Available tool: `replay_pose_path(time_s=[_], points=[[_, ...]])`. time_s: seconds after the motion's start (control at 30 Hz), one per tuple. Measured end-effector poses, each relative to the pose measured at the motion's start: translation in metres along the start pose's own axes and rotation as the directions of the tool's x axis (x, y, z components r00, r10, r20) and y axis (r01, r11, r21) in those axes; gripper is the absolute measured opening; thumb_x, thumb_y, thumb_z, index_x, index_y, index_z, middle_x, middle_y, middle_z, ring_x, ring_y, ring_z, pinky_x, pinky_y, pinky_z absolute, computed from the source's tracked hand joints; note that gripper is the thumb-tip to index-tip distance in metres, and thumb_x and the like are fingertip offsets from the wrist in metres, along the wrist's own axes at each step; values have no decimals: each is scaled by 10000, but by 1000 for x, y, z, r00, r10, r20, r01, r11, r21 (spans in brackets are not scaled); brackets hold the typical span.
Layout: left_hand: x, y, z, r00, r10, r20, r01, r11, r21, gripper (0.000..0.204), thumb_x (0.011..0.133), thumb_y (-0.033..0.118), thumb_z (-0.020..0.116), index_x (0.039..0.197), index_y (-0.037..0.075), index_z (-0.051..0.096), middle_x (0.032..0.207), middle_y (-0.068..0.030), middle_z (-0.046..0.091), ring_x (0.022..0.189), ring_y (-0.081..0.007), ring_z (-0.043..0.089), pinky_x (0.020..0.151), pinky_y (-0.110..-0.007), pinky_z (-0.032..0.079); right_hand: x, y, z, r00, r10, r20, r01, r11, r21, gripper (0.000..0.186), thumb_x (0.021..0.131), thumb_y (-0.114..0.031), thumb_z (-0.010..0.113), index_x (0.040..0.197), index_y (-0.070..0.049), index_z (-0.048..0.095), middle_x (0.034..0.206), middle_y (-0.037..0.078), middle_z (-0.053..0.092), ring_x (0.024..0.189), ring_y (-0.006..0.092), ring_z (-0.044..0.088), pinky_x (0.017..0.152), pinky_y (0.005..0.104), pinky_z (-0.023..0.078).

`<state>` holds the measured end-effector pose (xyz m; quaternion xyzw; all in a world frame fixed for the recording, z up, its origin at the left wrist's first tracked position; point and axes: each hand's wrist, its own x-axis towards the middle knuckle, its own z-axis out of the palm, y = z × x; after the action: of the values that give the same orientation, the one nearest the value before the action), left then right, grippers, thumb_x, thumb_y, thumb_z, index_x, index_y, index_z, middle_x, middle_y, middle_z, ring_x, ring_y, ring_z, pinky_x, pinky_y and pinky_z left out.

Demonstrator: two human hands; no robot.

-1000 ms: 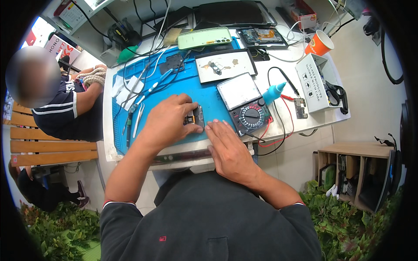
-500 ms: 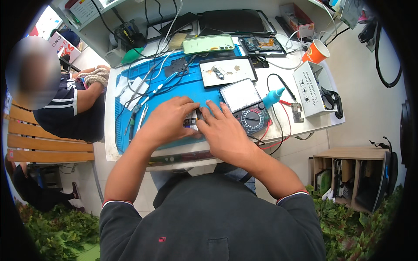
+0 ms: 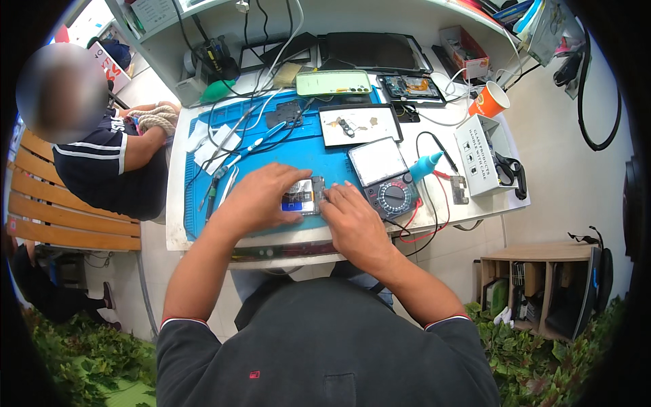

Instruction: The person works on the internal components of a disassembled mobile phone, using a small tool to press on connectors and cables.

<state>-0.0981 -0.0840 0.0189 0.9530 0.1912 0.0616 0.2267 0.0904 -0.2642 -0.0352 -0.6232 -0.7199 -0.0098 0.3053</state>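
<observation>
An opened phone point(image 3: 312, 203) lies on the blue work mat point(image 3: 326, 156), its battery and dark inner parts showing. My left hand point(image 3: 261, 195) holds it from the left, fingers along the far edge and thumb along the near one. The curled fingertips of my right hand point(image 3: 355, 218) press at the phone's right end; what lies beneath them is hidden. Right of that hand sits an analogue multimeter point(image 3: 393, 196) with its raised white-faced part point(image 3: 376, 161). A teal squeeze bottle point(image 3: 425, 167) stands next to the meter.
A tray with small parts point(image 3: 359, 126), a green phone cover point(image 3: 332, 83) and another opened device point(image 3: 411, 88) lie farther back. Cables and a toothbrush-like brush point(image 3: 255, 144) cross the mat's left side. An orange cup point(image 3: 489, 100) and a white box point(image 3: 480, 156) stand right. Another person sits left.
My right hand has drawn back toward the right and near side, its fingers now more curled. More of the opened phone shows between my hands. The whole view has shifted slightly.
</observation>
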Motion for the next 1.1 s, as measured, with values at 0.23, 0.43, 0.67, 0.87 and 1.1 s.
replay_pose_path(time_s=[0.23, 0.43, 0.67, 0.87, 1.1], points=[[-5, -17, -4, 989, 95, -111, -98, 995, -18, 782, 707, 179, 1017, 1438, 98, 751, 1309, -132, 798, 1218, -362, 753, 1102, -456, 615, 3, -2, 13, 999, -29, -37, 31, 998, 54, 294, 935, 9, 721, 1222, 35, 777, 1330, 211, 761, 1341, 383, 706, 1288, 608, 488], [-10, -24, -4, 997, 65, -43, -65, 998, -12, 756, 745, 238, 1024, 1440, 78, 774, 1388, -142, 765, 1292, -362, 727, 1122, -459, 604, 4, -3, 18, 998, -39, -54, 43, 996, 78, 281, 964, -3, 725, 1236, 39, 781, 1299, 200, 763, 1331, 384, 709, 1281, 622, 484], [3, -9, 7, 996, 82, -27, -81, 996, 23, 704, 836, 406, 1016, 1406, 49, 804, 1414, -133, 749, 1335, -343, 711, 1137, -455, 595, -8, -2, 19, 996, -25, -90, 36, 991, 131, 316, 959, 11, 736, 1268, 55, 778, 1285, 206, 758, 1349, 402, 702, 1283, 620, 480], [5, 2, 8, 1000, -12, -18, 12, 999, 29, 671, 840, 407, 1011, 1373, 44, 828, 1400, -118, 751, 1344, -333, 708, 1132, -442, 593, -5, 1, 17, 997, 18, -78, -3, 981, 195, 378, 922, 67, 696, 1294, 99, 752, 1341, 242, 716, 1393, 431, 666, 1305, 622, 454], [8, 4, 7, 999, -25, -28, 27, 998, 49, 604, 828, 358, 1015, 1313, 45, 836, 1383, -109, 753, 1326, -343, 712, 1128, -448, 588, 26, 11, 19, 999, -29, 14, 29, 998, -56, 432, 944, -13, 676, 1354, 95, 758, 1401, 221, 689, 1504, 423, 575, 1344, 622, 390]])
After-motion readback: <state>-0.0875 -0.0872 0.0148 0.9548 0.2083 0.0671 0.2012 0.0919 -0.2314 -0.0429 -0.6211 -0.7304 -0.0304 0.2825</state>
